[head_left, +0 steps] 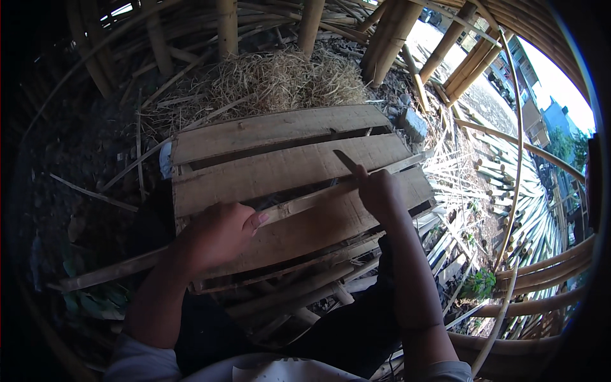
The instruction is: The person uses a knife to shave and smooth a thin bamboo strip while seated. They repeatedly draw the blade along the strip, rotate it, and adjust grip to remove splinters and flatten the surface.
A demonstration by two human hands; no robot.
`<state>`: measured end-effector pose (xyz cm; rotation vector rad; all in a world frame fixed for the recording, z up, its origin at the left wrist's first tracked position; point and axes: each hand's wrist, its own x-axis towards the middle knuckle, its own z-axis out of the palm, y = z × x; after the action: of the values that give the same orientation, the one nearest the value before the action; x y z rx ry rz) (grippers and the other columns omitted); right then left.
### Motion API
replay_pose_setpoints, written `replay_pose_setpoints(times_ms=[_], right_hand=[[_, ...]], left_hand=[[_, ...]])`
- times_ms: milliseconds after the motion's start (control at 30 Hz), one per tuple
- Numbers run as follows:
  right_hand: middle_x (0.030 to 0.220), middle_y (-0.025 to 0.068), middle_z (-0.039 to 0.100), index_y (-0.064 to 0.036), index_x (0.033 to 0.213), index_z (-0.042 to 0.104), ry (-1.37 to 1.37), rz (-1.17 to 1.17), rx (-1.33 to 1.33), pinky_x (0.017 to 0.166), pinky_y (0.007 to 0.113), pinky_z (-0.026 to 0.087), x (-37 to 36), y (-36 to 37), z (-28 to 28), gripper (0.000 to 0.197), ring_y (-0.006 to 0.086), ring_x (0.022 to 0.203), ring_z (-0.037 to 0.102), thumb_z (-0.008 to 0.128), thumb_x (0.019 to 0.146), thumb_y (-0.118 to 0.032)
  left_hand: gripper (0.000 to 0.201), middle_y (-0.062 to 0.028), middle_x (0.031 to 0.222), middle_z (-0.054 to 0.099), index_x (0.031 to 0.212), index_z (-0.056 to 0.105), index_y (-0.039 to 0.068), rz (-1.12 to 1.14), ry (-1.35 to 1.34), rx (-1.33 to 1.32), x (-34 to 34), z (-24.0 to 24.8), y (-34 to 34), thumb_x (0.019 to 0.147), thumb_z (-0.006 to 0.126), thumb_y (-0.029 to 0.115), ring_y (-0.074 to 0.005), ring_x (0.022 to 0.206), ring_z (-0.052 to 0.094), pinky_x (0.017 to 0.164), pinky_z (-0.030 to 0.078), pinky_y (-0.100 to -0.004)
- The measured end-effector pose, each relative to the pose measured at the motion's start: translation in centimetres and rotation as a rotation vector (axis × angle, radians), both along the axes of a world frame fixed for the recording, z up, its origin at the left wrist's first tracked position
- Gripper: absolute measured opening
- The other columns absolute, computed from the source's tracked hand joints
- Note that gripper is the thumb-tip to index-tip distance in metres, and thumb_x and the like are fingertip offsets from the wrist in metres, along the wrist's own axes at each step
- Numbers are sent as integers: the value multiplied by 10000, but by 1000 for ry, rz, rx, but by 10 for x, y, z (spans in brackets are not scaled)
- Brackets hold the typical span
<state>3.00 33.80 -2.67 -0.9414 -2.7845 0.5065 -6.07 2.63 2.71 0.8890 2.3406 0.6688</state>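
Note:
A long split bamboo strip (302, 203) lies slantwise across a low wooden plank table (267, 180), reaching past its left and right edges. Near the table's left part, my left hand (219, 234) is closed around the strip, thumb on top. My right hand (380, 194) grips a knife whose dark blade (346, 160) points up and to the left over the middle plank. The knife's handle is hidden in the fist. That fist sits over the strip's right part; I cannot tell whether the blade touches the strip.
Beyond the table lies a heap of dry shavings (286, 83) among upright bamboo posts (227, 28). A grey block (412, 125) stands by its far right corner. Many cut bamboo poles (528, 204) cover the ground at right. A thin curved bamboo pole (519, 146) rises there.

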Motion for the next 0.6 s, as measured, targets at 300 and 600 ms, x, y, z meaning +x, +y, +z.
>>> replay_pose_setpoints(times_ms=[300,600], right_hand=[[711,212,698,-37,959,680,357,196,-13,624,498,544,-18,-63,25,441,424,712,717,825,863,-442],[810,146,742,-119,968,667,341,474,23,635,484,548,-50,-56,-8,218,386,777,735,813,865,-243]], left_hand=[[410,-207,793,685,889,667,0,55,242,45,-19,-6,-12,1065,570,358,-385,760,691,735,522,-474],[334,-111,1039,749,1221,666,33,22,-142,-129,-63,25,-42,1008,689,288,-191,876,734,776,599,-374]])
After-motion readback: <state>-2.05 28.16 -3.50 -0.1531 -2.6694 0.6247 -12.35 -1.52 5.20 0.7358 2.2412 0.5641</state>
